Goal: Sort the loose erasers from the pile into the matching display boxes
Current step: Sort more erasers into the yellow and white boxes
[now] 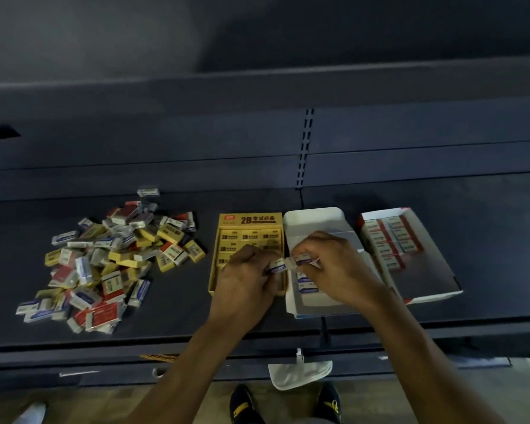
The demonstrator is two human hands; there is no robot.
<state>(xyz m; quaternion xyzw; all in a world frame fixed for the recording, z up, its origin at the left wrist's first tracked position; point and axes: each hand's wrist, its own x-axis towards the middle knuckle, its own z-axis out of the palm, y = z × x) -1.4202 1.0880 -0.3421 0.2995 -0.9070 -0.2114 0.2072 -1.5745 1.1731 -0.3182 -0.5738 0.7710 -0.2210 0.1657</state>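
A pile of loose erasers (104, 264) in yellow, red and blue-white wrappers lies on the dark shelf at the left. Three display boxes stand in a row: a yellow box (248, 221) with yellow erasers, a white box (315, 218) with a few blue-white erasers, and a red-white box (435, 270) with red erasers. My left hand (245, 276) pinches a blue-white eraser (276, 267) over the yellow box's right edge. My right hand (334, 267) pinches another blue-white eraser (303, 259) over the white box. The two erasers almost touch.
The dark shelf (502, 240) has a raised back panel behind the boxes and a front edge near my forearms. A white cloth-like item (300, 374) hangs below the shelf front. My shoes (288, 405) show on the floor.
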